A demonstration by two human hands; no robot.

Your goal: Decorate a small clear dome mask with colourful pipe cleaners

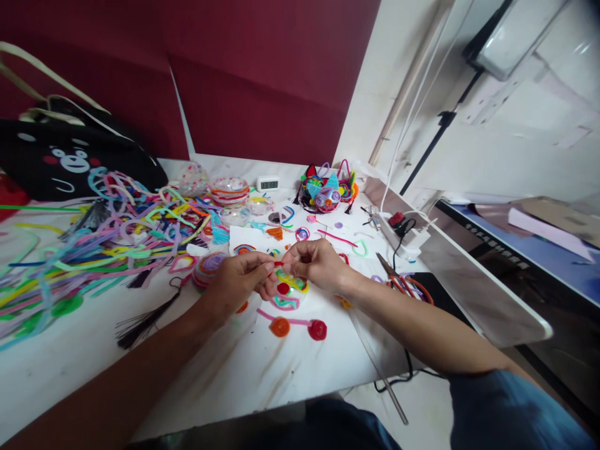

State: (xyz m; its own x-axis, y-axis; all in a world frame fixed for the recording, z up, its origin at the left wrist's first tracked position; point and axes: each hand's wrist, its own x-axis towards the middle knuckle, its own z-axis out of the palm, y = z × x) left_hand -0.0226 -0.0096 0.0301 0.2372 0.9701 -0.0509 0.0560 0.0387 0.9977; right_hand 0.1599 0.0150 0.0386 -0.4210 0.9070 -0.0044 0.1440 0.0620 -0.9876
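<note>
Above the middle of the white table, my left hand (244, 273) and my right hand (315, 262) meet with fingertips pinched. Between them runs a short red pipe cleaner (279, 264), each hand closed on one end. Just beneath my fingers lies a rounded piece (287, 304) covered in coloured pipe cleaners, partly hidden by the hands. Nearer the front edge are an orange coil (280, 327) and a red coil (317, 330), with a pink strip between them. A purple and orange wound piece (205, 270) sits left of my left hand.
Loose pipe cleaners (154, 222) pile up on the left, near a black tassel (145, 328) and a black bag (70, 164). Finished colourful ornaments (327, 199) and a small digital clock (267, 184) stand at the back. Orange-handled scissors (412, 287) and a power strip (404, 236) lie right.
</note>
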